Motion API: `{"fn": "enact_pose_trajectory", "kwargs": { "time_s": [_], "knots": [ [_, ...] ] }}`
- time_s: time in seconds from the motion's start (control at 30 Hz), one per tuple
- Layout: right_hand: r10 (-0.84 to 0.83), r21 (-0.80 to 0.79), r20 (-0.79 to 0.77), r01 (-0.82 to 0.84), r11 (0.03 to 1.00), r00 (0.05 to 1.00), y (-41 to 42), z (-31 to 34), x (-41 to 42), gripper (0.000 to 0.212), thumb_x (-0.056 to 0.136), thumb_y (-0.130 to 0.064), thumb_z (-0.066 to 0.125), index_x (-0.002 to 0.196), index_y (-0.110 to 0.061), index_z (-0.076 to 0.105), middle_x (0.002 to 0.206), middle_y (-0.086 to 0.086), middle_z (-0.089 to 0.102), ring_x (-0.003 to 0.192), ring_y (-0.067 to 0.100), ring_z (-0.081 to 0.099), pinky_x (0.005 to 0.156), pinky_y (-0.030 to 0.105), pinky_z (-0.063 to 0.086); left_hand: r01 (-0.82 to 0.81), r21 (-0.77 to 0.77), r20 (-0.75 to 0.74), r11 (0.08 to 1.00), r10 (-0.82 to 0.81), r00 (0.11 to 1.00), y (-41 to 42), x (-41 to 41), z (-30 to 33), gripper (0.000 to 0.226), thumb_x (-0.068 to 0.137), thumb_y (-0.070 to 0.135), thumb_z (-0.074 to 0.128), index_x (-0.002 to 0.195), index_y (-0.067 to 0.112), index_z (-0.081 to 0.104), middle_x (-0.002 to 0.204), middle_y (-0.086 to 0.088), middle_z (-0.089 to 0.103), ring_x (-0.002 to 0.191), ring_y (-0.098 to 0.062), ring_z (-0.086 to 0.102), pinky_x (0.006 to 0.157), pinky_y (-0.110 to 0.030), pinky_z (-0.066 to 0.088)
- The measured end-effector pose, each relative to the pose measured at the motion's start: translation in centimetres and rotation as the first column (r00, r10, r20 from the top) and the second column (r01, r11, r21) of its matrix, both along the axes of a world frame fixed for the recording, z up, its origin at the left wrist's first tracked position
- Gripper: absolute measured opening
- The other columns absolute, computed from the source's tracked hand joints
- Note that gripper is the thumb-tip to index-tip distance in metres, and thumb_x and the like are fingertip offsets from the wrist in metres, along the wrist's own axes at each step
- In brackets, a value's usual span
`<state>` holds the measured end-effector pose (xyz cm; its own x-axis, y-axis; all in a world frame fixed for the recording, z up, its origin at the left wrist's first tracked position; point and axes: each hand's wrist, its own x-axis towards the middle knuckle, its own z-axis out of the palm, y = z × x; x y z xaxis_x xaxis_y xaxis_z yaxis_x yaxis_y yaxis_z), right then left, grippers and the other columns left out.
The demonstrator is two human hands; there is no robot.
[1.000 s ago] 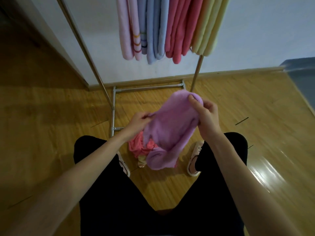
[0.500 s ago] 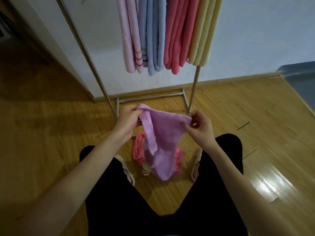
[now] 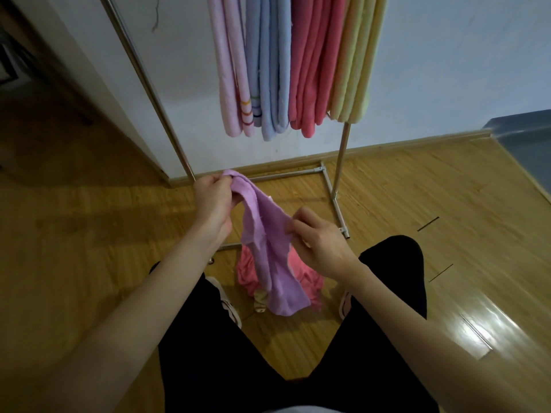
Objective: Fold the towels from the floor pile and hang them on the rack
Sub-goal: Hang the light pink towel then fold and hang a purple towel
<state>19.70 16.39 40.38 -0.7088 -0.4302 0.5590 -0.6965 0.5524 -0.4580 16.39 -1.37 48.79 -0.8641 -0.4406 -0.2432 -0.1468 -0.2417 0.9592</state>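
Wooden plank flooring runs up to a pale wall with a wooden skirting board, and above it a person holds a lilac towel in both hands. The left hand grips one upper corner of the towel, fingers curled round the bunched cloth at its highest point. The right hand pinches the towel's edge lower and to the right, thumb and fingertips closed on the fabric. Between the hands the cloth slopes down, and the rest hangs loose, its lower end drooping over the floor pile.

That pile lies on the floor between the person's shoes: a crumpled coral-pink towel with a bit of pale yellow cloth showing at its near edge. Black trousers cover both legs at the bottom of the view.

Beyond the hands stands a metal rack, its base tubes on the floor near the skirting. Folded towels hang side by side from it: pale pink ones with coloured stripes, light blue, coral pink and pale yellow.
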Motion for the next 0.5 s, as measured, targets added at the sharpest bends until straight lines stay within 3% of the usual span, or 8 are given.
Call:
{"fn": "enact_pose_trajectory", "kwargs": {
  "time_s": [0.1,0.23,0.33,0.43,0.5],
  "knots": [
    [0.02,-0.013,0.036,-0.02,1.0,0.999,-1.1,-0.3,0.5,0.024,0.089,-0.019,0.049,0.083,-0.004,0.066,0.084,0.005,0.057,0.056,0.018,0.05,0.045,0.036,0.043,-0.005,0.015,-0.012,1.0,0.005,1.0,0.3,-0.1,-0.2,0.037,0.091,-0.01,0.04,0.061,0.006,0.056,0.041,0.008,0.056,0.044,-0.004,0.057,0.057,-0.025,0.051],
    [-0.047,-0.027,0.132,0.051,0.998,0.99,-2.6,-0.5,1.1,0.037,0.083,-0.046,0.059,0.078,-0.01,0.064,0.079,0.0,0.053,0.057,0.017,0.053,0.047,0.035,0.045,-0.046,0.021,-0.015,0.999,0.047,0.999,0.4,-0.2,-0.7,0.042,0.09,-0.009,0.042,0.057,0.009,0.059,0.045,0.006,0.058,0.049,-0.008,0.057,0.068,-0.032,0.049],
    [-0.163,-0.042,0.168,0.172,0.984,0.972,-3.8,-0.7,1.2,0.047,0.078,-0.058,0.063,0.071,-0.011,0.061,0.075,-0.001,0.052,0.055,0.016,0.052,0.046,0.032,0.044,-0.061,0.026,-0.022,0.998,0.062,0.998,0.9,-0.1,-0.8,0.036,0.09,-0.008,0.043,0.061,0.007,0.059,0.051,0.003,0.059,0.053,-0.008,0.058,0.065,-0.028,0.05],
    [-0.226,-0.062,0.215,0.244,0.968,0.95,-4.7,-0.9,1.0,0.033,0.079,-0.036,0.071,0.069,-0.008,0.057,0.075,0.003,0.052,0.051,0.02,0.049,0.042,0.033,0.039,-0.101,0.049,-0.024,0.994,0.102,0.994,1.3,-0.1,-0.6,0.033,0.09,-0.007,0.045,0.063,0.007,0.059,0.061,-0.003,0.057,0.06,-0.013,0.057,0.067,-0.029,0.048],
    [-0.226,-0.106,0.248,0.258,0.96,0.942,-4.6,-1.0,0.6,0.021,0.082,-0.018,0.066,0.07,-0.005,0.056,0.075,0.003,0.048,0.052,0.021,0.047,0.042,0.034,0.038,-0.107,0.045,-0.024,0.993,0.108,0.994,1.1,-0.1,-0.4,0.034,0.091,-0.007,0.046,0.063,0.008,0.059,0.062,-0.003,0.056,0.061,-0.014,0.056,0.069,-0.03,0.048]
  ]
}}
